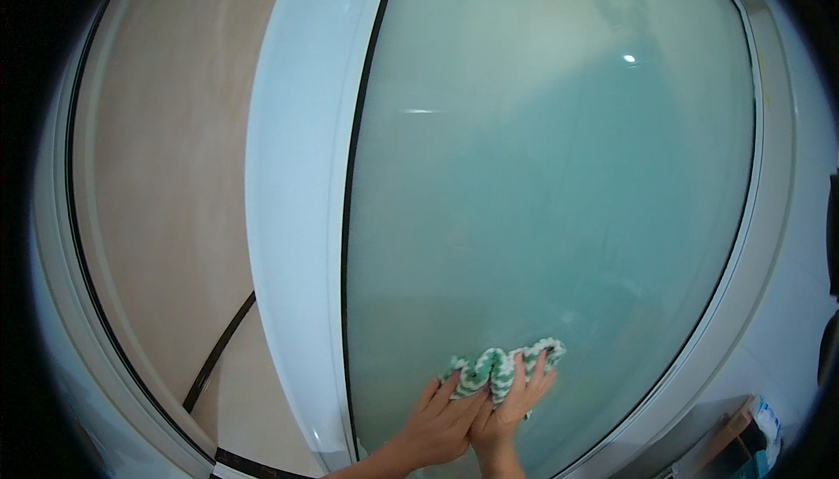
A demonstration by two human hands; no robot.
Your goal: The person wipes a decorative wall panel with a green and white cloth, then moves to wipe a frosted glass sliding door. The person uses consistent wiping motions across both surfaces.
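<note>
A green-and-white striped cloth [493, 366] lies bunched in folds against the lower part of a frosted glass panel [557, 203]. My left hand [440, 425] presses its fingers on the cloth's lower left side. Beside it, touching at the thumbs, my right hand [508, 413] has its fingers spread over the right part of the cloth. Both palms hide some of the lower edge of the cloth. A blurred dark reflection shows in the glass above the hands.
A white frame post [298, 203] borders the glass on the left, with a beige surface [177, 171] beyond it. The frame's right side [763, 217] curves past the glass. At the lower right stand several items, among them a brown box-like object [724, 436].
</note>
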